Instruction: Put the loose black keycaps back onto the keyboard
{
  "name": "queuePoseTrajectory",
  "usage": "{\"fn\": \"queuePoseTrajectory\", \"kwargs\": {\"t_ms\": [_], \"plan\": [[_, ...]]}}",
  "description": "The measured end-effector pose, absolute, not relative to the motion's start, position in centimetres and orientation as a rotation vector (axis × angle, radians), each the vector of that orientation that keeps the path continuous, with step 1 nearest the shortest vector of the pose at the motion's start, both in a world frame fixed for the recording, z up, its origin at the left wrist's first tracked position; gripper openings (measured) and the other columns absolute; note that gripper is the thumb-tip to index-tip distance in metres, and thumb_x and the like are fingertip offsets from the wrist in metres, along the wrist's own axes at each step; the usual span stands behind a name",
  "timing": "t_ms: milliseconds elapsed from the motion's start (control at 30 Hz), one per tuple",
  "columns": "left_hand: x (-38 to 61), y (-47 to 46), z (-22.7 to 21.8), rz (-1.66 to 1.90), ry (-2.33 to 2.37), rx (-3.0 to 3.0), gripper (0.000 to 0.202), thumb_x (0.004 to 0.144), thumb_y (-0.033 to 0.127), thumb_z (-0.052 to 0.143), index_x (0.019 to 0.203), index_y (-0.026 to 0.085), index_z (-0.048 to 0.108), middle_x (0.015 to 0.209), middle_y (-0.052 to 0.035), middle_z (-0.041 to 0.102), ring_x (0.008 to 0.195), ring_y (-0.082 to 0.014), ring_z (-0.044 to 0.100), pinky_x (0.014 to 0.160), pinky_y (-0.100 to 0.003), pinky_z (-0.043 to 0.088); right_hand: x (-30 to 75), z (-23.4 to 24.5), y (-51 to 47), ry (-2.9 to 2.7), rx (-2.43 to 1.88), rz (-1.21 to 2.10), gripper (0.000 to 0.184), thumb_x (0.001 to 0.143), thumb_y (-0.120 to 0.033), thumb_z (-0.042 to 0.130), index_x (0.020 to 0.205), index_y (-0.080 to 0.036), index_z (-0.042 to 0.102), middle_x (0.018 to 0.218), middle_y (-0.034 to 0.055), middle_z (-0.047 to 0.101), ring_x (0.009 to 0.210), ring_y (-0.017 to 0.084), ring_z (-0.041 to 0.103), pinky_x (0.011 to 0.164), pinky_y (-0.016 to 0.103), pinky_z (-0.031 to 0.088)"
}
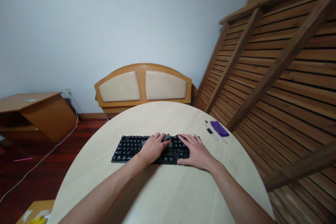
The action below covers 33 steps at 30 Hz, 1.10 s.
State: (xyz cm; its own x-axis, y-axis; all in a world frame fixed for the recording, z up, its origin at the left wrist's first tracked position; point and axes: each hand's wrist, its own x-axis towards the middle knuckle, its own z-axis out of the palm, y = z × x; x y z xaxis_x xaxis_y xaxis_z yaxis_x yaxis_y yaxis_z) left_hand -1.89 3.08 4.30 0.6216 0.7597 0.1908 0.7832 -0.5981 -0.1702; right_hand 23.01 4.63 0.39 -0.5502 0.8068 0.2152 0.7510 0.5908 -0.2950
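A black keyboard (128,148) lies flat on the round pale table (168,196) in front of me. My left hand (154,147) is over the middle of its keys, closed around a small grey object (167,137). That object's tip sticks out past the fingers, and its kind does not show. At the keyboard's right end, my right hand (195,151) grips it, thumb by the front edge and fingers spread toward the back edge. The keys beneath both hands are partly hidden.
On the table's right side lie a folded purple cloth (219,128), a small black-ended tool (209,131) and thin pale sticks (222,139). A slatted wooden frame (283,87) leans at the right. Behind stands a padded headboard (143,85); a white cable (56,145) crosses the floor.
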Motion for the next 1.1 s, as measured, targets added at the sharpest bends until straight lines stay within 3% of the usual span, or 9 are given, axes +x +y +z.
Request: {"fn": "queuePoseTrajectory", "kwargs": {"t_ms": [333,567,767,1000,1100], "plan": [[-8.6,1.6,4.7,-0.04,-1.375,-2.553,0.037,0.101,0.021,0.045,0.135,0.027,0.056,0.119,-0.0086,0.056,0.102,-0.0222,0.053,0.088,-0.036,0.047,23.2,0.1,4.8,-2.492,-1.258,0.277,0.107,0.067,-0.08,0.063,0.152,-0.023,0.036,0.155,0.0121,0.037,0.142,0.034,0.032,0.119,0.056,0.012],[-4.9,3.9,6.1,-0.103,-1.347,-2.551,0.035,0.102,0.028,0.041,0.134,0.027,0.056,0.117,-0.0096,0.056,0.101,-0.0235,0.053,0.085,-0.036,0.048,23.0,-0.1,4.8,-2.426,-1.279,0.318,0.118,0.061,-0.073,0.072,0.154,-0.015,0.028,0.154,0.0164,0.038,0.142,0.033,0.033,0.12,0.053,0.012],[-0.3,5.9,5.5,-0.124,-1.296,-2.613,0.033,0.102,0.03,0.041,0.131,0.028,0.058,0.113,-0.0092,0.056,0.102,-0.0245,0.054,0.084,-0.036,0.049,23.0,-0.2,4.7,-2.418,-1.265,0.297,0.117,0.062,-0.071,0.072,0.154,-0.014,0.028,0.153,0.0164,0.039,0.141,0.032,0.033,0.12,0.052,0.012],[-1.8,4.2,5.0,-0.081,-1.319,-2.646,0.036,0.101,0.026,0.043,0.132,0.026,0.059,0.112,-0.0111,0.058,0.1,-0.0257,0.056,0.084,-0.038,0.051,22.9,0.0,4.7,-2.43,-1.27,0.289,0.114,0.063,-0.072,0.071,0.153,-0.015,0.03,0.153,0.0167,0.039,0.141,0.033,0.034,0.119,0.054,0.014],[-3.7,2.8,5.2,-0.158,-1.315,-2.76,0.039,0.101,0.036,0.042,0.135,0.026,0.057,0.121,-0.0116,0.058,0.104,-0.0253,0.058,0.093,-0.041,0.05,22.9,0.0,4.7,-2.449,-1.271,0.301,0.113,0.064,-0.074,0.069,0.153,-0.016,0.032,0.155,0.0161,0.037,0.143,0.034,0.031,0.119,0.055,0.013]]}}
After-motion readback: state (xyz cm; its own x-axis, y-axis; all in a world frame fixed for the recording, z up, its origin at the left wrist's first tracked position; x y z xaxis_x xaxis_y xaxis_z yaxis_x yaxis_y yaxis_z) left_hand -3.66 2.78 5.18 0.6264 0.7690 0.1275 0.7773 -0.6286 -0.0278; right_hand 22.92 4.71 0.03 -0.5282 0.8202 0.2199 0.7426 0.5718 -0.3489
